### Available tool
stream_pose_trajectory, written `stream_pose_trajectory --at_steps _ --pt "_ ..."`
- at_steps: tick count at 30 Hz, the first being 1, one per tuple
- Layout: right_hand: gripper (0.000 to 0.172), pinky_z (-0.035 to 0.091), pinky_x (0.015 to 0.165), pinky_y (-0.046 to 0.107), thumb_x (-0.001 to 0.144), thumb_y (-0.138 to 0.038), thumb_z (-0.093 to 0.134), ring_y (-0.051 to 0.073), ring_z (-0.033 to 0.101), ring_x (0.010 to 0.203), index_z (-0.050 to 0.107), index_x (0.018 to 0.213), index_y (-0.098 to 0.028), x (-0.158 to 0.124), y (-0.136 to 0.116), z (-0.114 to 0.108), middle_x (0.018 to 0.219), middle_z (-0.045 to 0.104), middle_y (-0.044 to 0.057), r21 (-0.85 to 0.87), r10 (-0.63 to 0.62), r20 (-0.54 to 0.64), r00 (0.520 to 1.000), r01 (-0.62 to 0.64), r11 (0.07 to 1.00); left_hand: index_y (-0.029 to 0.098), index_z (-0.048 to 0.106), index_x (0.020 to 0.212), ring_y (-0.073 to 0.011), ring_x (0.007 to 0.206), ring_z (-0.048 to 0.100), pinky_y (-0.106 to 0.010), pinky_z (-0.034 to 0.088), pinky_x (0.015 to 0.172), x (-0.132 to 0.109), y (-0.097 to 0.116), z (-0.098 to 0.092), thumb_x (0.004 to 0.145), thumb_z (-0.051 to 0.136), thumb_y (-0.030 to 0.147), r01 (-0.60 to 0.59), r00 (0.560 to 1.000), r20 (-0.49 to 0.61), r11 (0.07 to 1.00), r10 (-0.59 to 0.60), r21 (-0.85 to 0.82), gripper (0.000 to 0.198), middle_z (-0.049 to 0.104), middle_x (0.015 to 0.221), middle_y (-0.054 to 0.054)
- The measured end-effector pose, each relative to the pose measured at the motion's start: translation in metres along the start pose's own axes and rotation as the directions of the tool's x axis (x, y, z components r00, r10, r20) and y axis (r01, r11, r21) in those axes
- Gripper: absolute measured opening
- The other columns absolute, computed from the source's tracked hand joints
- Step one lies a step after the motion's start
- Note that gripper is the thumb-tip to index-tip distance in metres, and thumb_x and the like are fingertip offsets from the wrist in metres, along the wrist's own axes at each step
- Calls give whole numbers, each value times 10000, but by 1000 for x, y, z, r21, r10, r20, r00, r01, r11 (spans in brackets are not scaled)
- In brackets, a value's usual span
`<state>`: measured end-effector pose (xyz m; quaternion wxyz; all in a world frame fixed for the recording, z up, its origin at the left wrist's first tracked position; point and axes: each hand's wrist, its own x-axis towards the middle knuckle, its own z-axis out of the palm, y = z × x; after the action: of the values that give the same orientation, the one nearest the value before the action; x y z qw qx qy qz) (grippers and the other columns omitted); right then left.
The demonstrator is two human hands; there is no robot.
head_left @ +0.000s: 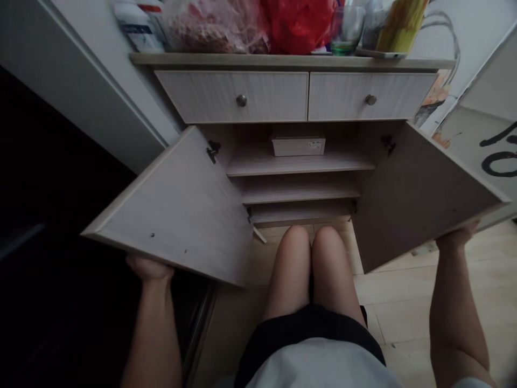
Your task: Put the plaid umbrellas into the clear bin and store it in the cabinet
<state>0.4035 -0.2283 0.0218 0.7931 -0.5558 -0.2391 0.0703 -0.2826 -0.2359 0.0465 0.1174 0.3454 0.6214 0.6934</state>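
Observation:
The left cabinet door (173, 210) swings out wide toward me. At its outer edge my left hand (150, 268) grips it, with the fingers mostly hidden behind the panel. On the other side my right hand (458, 235) holds the edge of the right cabinet door (428, 194), which is also swung open; those fingers are largely out of sight too. Between the doors, the cabinet interior shows several shelves (301, 165). A small white box (298, 146) with a label sits on the top shelf.
Above the doors are two closed drawers (274, 97) with round knobs. The cabinet top (242, 60) carries bottles (139, 29), a clear bag (214, 27), a red bag (301, 24), a glass (346, 32) and a yellow packet (399, 27). My knees (311, 237) are close to the cabinet's base.

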Motion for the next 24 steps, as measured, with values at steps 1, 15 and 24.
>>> stream_pose_trajectory --at_steps 1,15,24 --pt "697 510 909 600 799 -877 282 318 653 1116 715 835 -332 7 0 -5 1208 696 136 28 -12 27 1000 11 1000 378 632 900 -308 1322 531 -589 418 1121 -1 5 -1 705 369 720 -2 1000 -29 999 1 -41 473 756 1053 96" --pt "343 518 948 613 860 -542 418 309 666 1037 524 1117 -342 -90 -10 109 1092 652 114 -171 -410 -115 905 388 906 453 439 1359 -358 1467 357 -599 230 1228 -72 -34 71 837 421 617 -547 731 -376 818 570 176 547 515 1491 -13" --pt "428 417 1065 538 836 -596 567 311 604 1193 619 975 -194 -48 96 404 1101 684 174 -217 150 652 743 -7 976 250 704 853 -288 971 699 -498 517 954 -109 -54 175 968 301 606 -275 899 317 953 303 -131 550 741 891 -101"
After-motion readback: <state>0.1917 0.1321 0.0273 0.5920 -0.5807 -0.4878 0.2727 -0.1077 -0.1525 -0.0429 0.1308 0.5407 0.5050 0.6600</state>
